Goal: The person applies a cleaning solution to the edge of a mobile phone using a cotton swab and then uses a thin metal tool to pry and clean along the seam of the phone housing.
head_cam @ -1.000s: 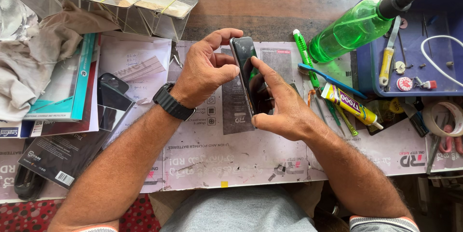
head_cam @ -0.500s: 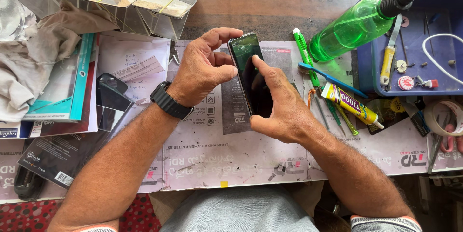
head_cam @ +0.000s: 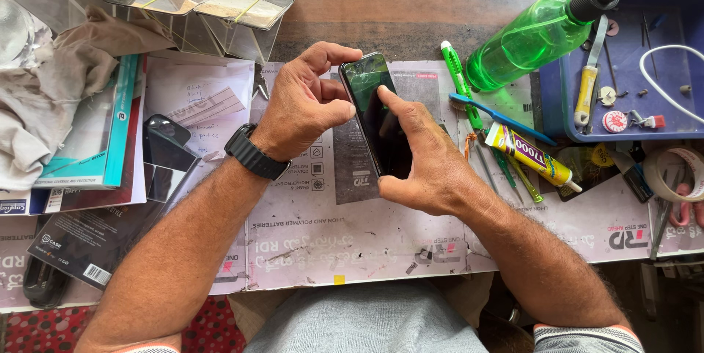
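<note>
Between my hands stands a dark phone [head_cam: 375, 115]; left hand [head_cam: 304, 107] clamps its left edge; right hand [head_cam: 425, 159] cups its lower end, forefinger pressing the glass.

Two bare forearms, both lightly haired, reach in from the bottom edge. The left hand [head_cam: 304, 107] has a black wristwatch [head_cam: 255, 152] with a wide ribbed band strapped at the wrist. The right hand [head_cam: 429, 166] wears nothing; its fingers [head_cam: 396, 107] carry no rings. At each elbow a short sleeve edge shows, grey with an orange-red band. A grey garment [head_cam: 367, 320] covers the lap.
</note>
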